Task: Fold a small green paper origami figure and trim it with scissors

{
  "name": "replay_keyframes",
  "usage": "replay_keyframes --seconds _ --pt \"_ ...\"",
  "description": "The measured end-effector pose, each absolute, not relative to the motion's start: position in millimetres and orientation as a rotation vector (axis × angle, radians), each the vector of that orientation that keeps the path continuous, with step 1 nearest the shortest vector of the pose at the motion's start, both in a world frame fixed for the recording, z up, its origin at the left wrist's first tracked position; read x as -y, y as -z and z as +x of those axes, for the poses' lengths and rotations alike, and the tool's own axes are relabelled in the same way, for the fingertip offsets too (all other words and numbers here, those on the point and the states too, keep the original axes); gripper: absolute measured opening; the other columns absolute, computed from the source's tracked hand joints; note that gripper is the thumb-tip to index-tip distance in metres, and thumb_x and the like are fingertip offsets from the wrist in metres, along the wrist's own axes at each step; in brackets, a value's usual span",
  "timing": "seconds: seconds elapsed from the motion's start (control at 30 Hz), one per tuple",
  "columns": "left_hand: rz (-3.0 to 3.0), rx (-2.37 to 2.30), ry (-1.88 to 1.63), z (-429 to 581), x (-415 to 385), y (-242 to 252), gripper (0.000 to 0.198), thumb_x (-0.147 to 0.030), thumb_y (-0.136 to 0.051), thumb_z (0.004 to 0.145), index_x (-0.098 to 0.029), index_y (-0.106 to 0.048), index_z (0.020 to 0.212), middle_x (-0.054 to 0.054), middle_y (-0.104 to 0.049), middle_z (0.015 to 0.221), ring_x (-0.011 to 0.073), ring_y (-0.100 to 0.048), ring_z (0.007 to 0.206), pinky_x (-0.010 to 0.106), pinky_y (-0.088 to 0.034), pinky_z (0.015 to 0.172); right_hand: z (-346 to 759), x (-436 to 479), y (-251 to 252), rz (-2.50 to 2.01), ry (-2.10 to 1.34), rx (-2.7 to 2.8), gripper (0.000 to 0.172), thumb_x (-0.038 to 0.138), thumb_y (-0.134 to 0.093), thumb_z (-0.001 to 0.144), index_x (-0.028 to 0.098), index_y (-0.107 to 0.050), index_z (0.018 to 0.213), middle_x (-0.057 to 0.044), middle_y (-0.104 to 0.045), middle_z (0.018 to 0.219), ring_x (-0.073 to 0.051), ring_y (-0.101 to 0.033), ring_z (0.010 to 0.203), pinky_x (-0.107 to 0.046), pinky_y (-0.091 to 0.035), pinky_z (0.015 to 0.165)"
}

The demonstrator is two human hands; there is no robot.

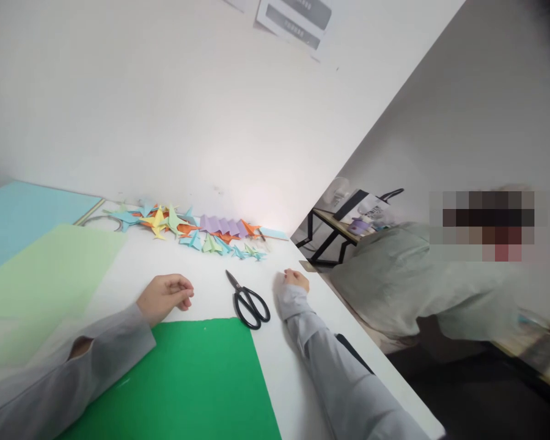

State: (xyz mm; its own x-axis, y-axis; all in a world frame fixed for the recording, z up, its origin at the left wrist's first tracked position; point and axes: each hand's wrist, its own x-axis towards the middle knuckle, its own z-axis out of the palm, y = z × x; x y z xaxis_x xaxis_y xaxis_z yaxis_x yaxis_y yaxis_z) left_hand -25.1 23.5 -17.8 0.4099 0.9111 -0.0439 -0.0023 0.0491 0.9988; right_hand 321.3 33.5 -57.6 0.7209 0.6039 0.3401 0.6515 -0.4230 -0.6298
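My left hand [167, 296] is just above the top left edge of a green sheet [183, 379], its fingers curled together; whatever they may hold is too small to make out. My right hand [296, 280] rests on the white table near its right edge, fingers bent and partly hidden by the sleeve. Between the hands lie black-handled scissors [247, 300], blades pointing away from me, handles close to the green sheet's top right corner. Folded paper pieces [165, 220] in several colours lie along the wall, with a pleated purple paper [222, 226] among them.
A light green sheet [55, 263] and a blue sheet [32, 214] cover the left side of the table [284, 360]. A dark flat object [354, 353] lies beside my right forearm. Another person in a grey-green top [394, 275] leans over at the right.
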Motion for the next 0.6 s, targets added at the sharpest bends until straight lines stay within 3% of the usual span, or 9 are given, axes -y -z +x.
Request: replay_keyframes --seconds 0.27,0.37,0.6 --pt "1.359 -0.936 -0.894 -23.9 -20.9 17.1 0.019 -0.027 -0.067 0.056 -0.014 -0.055 0.062 -0.001 -0.060 0.046 0.0118 -0.056 0.043 0.025 -0.047 0.050 293.4 -54.7 40.7 -2.164 0.008 1.099 0.029 0.029 -0.049 0.085 0.016 -0.051 0.110 -0.008 -0.054 0.112 -0.019 -0.056 0.094 -0.039 -0.048 0.079" --pt "1.363 -0.933 -0.890 -24.0 -21.2 17.7 0.017 -0.026 -0.067 0.057 -0.014 -0.055 0.063 -0.001 -0.060 0.046 0.0114 -0.056 0.043 0.025 -0.047 0.050 274.9 -67.6 35.9 -2.121 0.055 1.186 0.018 0.029 -0.059 0.075 0.015 -0.067 0.082 -0.011 -0.058 0.101 -0.027 -0.050 0.104 -0.040 -0.042 0.087" --pt "1.359 -0.905 -0.840 -21.5 -22.5 19.9 0.013 -0.023 -0.064 0.060 -0.014 -0.056 0.064 -0.002 -0.059 0.046 0.0112 -0.056 0.045 0.024 -0.046 0.050 274.9 -96.5 20.9 -2.268 0.059 1.180 0.018 0.029 -0.058 0.076 0.015 -0.067 0.081 -0.013 -0.058 0.102 -0.029 -0.051 0.101 -0.044 -0.044 0.082"
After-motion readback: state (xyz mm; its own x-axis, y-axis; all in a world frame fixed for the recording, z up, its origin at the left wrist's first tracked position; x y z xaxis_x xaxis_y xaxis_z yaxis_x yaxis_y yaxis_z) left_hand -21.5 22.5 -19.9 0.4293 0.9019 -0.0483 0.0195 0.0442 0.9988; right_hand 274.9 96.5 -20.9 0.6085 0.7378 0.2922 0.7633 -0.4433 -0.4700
